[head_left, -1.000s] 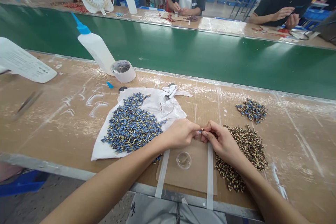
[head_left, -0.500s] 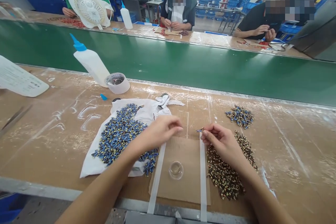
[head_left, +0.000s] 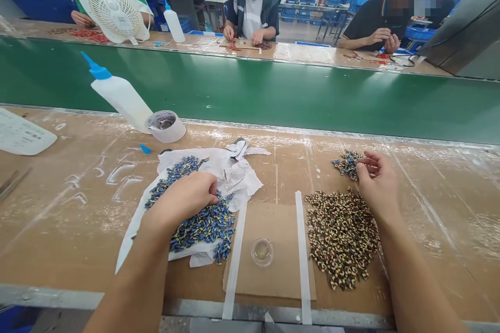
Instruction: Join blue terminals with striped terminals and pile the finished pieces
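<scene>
My left hand [head_left: 186, 195] rests on a heap of small blue and yellow parts [head_left: 203, 223] lying on a white sheet [head_left: 234, 174]; its fingers curl down into the heap, and what they hold is hidden. My right hand [head_left: 377, 179] hovers at the small pile of blue parts [head_left: 346, 162] at the right, fingers loosely bent and apart, nothing visible in them. Below it spreads a large pile of dark and cream ring-shaped parts [head_left: 341, 234]. Between my forearms a taped cardboard pad [head_left: 269, 229] carries a small clear round dish [head_left: 262, 251].
A white squeeze bottle with a blue tip [head_left: 117, 92] and a tape roll [head_left: 166, 126] stand at the back left, a paper sheet [head_left: 21, 135] further left. A green conveyor belt [head_left: 273, 93] runs behind. Other people work across it, beside a white fan [head_left: 111, 8].
My hands, pinched together over the pad a second ago, have parted. The left went down-left onto the blue heap; the right moved up-right to the small blue pile.
</scene>
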`<action>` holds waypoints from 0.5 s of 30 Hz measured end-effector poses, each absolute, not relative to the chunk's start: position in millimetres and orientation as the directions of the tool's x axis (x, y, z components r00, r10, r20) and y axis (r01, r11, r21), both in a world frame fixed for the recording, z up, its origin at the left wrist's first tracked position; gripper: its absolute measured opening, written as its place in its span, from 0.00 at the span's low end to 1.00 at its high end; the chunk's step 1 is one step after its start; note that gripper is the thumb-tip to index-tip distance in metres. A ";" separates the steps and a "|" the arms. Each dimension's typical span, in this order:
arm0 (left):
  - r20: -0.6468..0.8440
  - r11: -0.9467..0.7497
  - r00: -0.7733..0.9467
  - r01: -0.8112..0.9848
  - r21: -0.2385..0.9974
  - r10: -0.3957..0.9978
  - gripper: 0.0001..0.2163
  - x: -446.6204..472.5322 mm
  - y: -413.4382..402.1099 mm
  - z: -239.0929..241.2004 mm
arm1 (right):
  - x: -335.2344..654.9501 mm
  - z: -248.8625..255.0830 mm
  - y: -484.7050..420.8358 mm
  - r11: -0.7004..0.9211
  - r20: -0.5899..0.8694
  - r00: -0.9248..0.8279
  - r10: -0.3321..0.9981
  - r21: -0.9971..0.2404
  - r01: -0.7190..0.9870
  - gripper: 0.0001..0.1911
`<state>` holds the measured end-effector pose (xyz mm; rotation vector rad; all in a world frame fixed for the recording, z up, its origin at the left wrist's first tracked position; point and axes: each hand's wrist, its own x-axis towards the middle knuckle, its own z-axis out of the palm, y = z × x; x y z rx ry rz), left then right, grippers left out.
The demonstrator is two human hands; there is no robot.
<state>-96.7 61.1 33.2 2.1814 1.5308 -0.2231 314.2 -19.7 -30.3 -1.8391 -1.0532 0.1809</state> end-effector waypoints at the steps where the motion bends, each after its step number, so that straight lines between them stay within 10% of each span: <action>1: -0.398 -0.272 0.369 0.921 0.280 0.840 0.04 -95.9 61.5 33.6 | 311.1 -29.9 -20.0 -0.137 0.300 0.604 0.738 -0.810 0.570 0.25; 15: -0.325 -0.274 0.376 0.907 0.318 0.868 0.05 -98.3 54.9 62.2 | 275.1 -28.2 -24.8 -0.121 0.202 0.515 0.833 -0.843 0.525 0.22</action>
